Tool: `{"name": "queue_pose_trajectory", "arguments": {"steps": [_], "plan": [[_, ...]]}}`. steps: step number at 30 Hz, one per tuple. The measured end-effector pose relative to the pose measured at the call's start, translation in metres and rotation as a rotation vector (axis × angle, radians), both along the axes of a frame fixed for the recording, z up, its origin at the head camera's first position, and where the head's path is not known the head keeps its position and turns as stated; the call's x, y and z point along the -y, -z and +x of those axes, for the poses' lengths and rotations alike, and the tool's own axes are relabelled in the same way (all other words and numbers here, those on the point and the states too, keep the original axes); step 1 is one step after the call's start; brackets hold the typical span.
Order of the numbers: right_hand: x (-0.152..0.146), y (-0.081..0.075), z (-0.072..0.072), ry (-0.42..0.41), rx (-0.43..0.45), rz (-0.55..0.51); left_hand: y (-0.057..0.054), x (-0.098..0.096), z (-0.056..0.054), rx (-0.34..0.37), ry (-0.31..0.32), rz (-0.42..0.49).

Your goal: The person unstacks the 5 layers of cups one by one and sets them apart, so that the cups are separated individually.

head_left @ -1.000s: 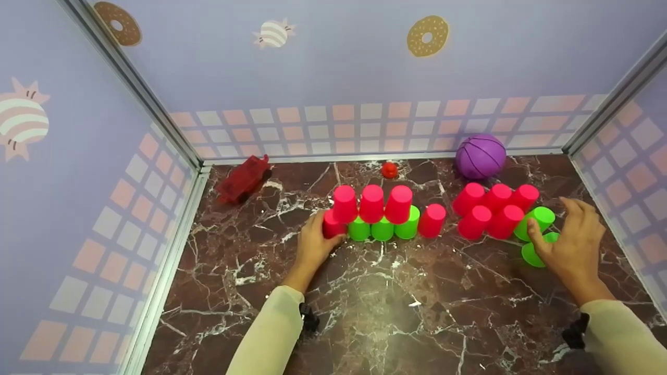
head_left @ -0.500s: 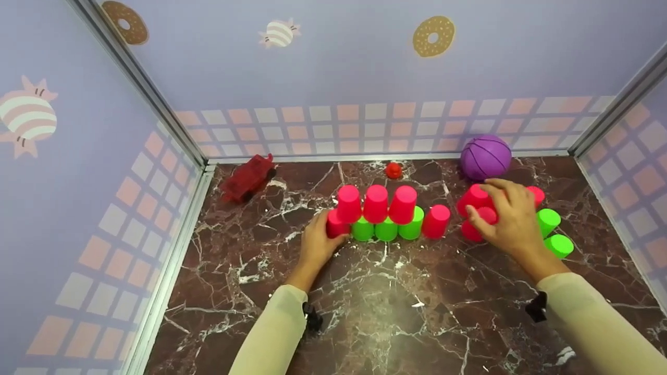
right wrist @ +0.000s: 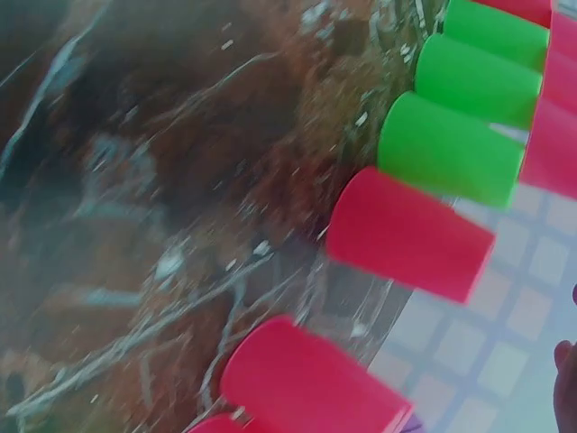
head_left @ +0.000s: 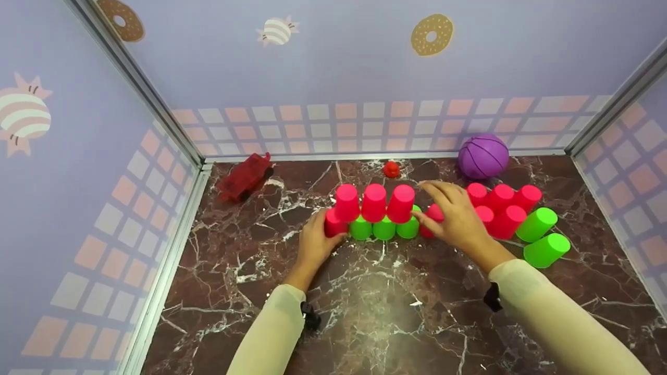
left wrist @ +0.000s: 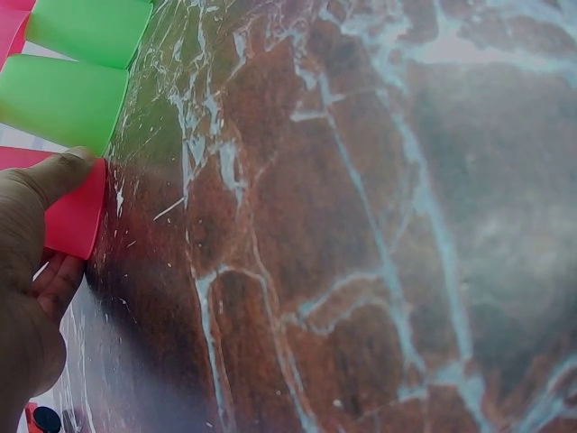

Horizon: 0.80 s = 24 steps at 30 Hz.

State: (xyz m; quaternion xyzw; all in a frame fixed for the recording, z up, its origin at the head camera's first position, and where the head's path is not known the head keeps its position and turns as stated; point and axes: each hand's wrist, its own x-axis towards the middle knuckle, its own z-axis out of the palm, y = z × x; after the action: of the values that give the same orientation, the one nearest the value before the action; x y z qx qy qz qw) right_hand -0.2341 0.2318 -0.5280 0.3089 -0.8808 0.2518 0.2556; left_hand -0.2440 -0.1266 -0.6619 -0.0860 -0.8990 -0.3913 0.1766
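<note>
My left hand (head_left: pixel 315 242) grips an upside-down pink cup (head_left: pixel 335 223) at the left end of a row; the left wrist view shows the thumb on that cup's (left wrist: pixel 77 212) near side. Beside it in the bottom row stand three green cups (head_left: pixel 384 229), then another pink cup (right wrist: pixel 410 234). Three pink cups (head_left: pixel 374 203) form a second layer on top. My right hand (head_left: pixel 458 216) hovers with spread fingers over the right-end pink cup, partly hiding it. In the right wrist view its fingertips (right wrist: pixel 566 388) are apart from that cup.
To the right stand several upside-down pink cups (head_left: pixel 506 223) and two green cups (head_left: pixel 547 250). Along the back wall lie a purple ball (head_left: pixel 483 156), a small red object (head_left: pixel 391 169) and a dark red toy (head_left: pixel 245 177). Patterned walls border the marbled surface (head_left: pixel 375 312).
My right hand has moved left, from the green cups at the right, across the pink group, to the row's right end. The left hand keeps its grip in place.
</note>
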Motion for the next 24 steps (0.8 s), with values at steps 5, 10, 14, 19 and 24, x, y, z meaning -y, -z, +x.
{"name": "queue_pose_trajectory", "arguments": {"steps": [5,10,14,19,24], "plan": [[0.015,0.001,-0.003,-0.052,-0.018,-0.031,-0.002,-0.001,0.001,-0.033,0.004,-0.003],[0.021,0.006,-0.004,-0.055,-0.047,-0.029,-0.014,-0.003,0.005,0.021,-0.001,0.008],[0.024,0.007,-0.003,-0.045,-0.024,-0.04,-0.028,-0.006,0.011,0.062,-0.001,0.001],[0.03,0.008,-0.003,-0.04,0.024,-0.08,-0.017,-0.003,0.008,0.009,-0.001,0.001],[0.035,0.01,-0.003,-0.004,0.051,-0.101,-0.039,-0.01,0.018,0.041,-0.003,0.0]]}}
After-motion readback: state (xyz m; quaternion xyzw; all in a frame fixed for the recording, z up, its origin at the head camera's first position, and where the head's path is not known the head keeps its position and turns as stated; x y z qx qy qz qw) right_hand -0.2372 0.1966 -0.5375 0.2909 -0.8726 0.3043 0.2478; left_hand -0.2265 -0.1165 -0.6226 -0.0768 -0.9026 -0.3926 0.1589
